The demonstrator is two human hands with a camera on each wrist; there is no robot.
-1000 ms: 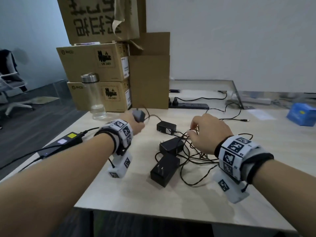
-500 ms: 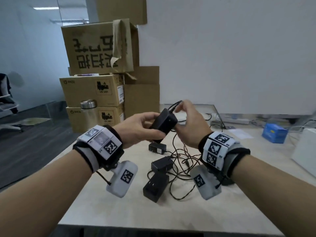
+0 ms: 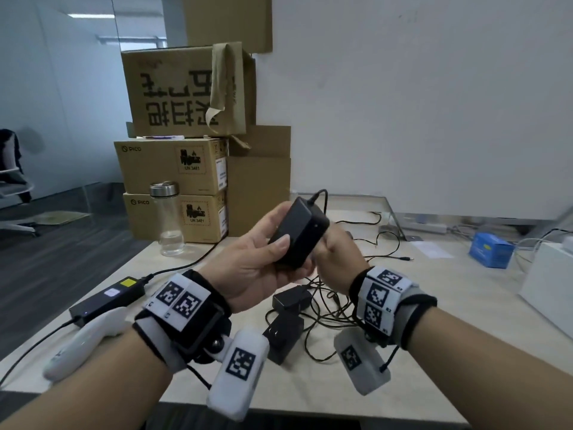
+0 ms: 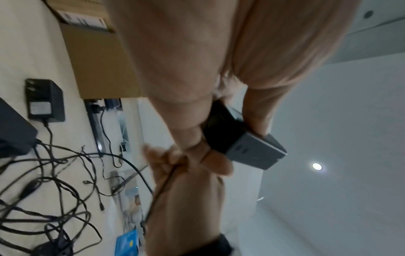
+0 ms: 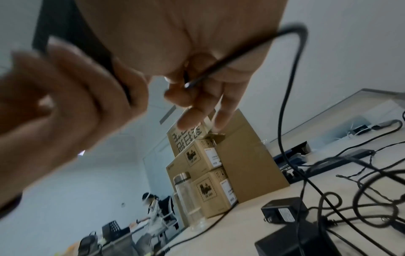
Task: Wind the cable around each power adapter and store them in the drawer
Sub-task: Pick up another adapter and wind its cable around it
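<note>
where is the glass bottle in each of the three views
Head: the bottle stands left of centre on the table, in front of the cardboard boxes.
Left wrist: not in it.
Right wrist: the bottle stands low in the middle, against the same boxes.
Shared landmark: the boxes, whose edge also shows top left in the left wrist view.

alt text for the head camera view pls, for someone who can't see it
Above a light wooden desk, a person's left hand grips a black power adapter while the right hand holds its cable. More black adapters and tangled cables lie on the desk below, with stacked cardboard boxes and a clear bottle behind.
</note>
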